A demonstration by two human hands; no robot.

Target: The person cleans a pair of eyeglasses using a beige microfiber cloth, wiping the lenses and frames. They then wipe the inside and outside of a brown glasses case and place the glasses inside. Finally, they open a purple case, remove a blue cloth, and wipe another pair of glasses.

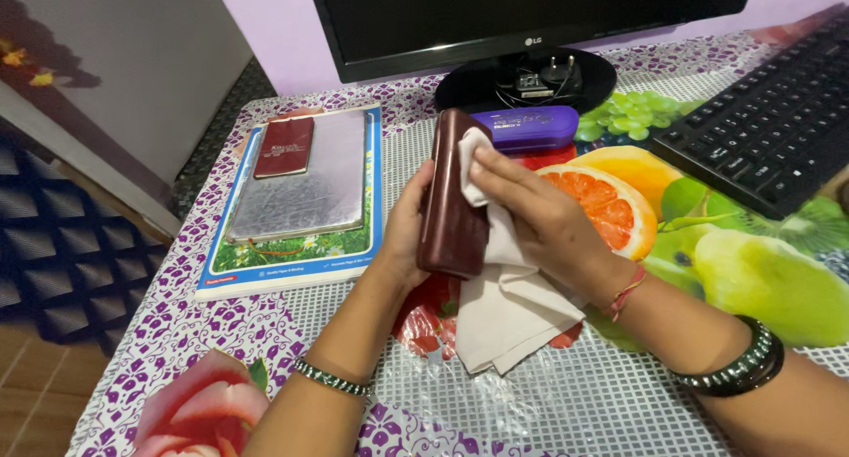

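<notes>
The person's left hand [402, 231] is wrapped around a shiny dark brown case [453, 196], with the fingers behind it and the thumb side at its edge. The case stands up on its end, a little tilted, just above the desk [566, 395]. The right hand [539, 218] presses a pale cloth [504, 302] flat against the top front of the case, fingers closed down on the cloth. The rest of the cloth hangs down and folds onto the desk.

The desk has a cover with big fruit pictures on it (orange slices, green pears and grapes) and purple flowers around the edge.

To the left of the hands lies a stack of books [296, 245]. A big one with a blue edge is at the bottom, a silver one is on it, and a small red booklet [285, 147] sits on top.

Just behind the case is a purple box [529, 126], long and rounded. Behind that stands a black monitor [531, 15] on its round foot, with a plug and wires lying on the foot. A black keyboard [774, 121] is off to the right, well apart from the hands.

Both wrists wear bangles, and the right one also has a red thread.
</notes>
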